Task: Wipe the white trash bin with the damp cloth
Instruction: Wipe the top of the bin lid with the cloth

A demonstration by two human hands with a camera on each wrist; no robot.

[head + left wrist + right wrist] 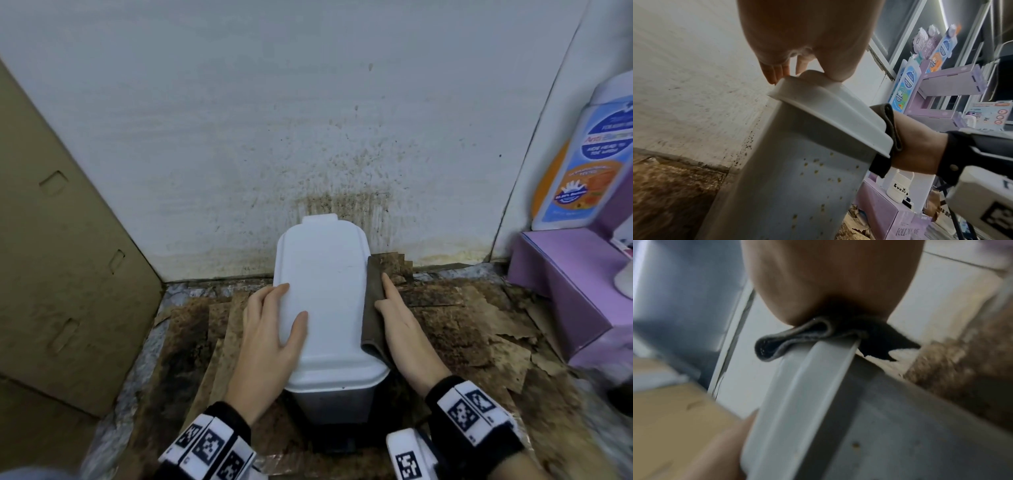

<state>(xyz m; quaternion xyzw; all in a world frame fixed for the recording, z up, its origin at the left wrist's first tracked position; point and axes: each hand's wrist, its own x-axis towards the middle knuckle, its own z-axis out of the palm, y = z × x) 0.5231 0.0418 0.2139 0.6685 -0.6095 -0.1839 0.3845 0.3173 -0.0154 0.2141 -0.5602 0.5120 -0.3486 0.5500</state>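
Stained wall behind; cloth hides bin side.

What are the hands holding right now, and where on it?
The right hand presses the damp cloth flat against the right edge of the trash bin's lid. The left hand rests on the lid's left edge, steadying it.

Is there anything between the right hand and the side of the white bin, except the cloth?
Nothing visible. The right hand presses only the brown cloth flat against the right edge of the white bin's lid. The left hand rests on the lid's opposite side, out of the way.
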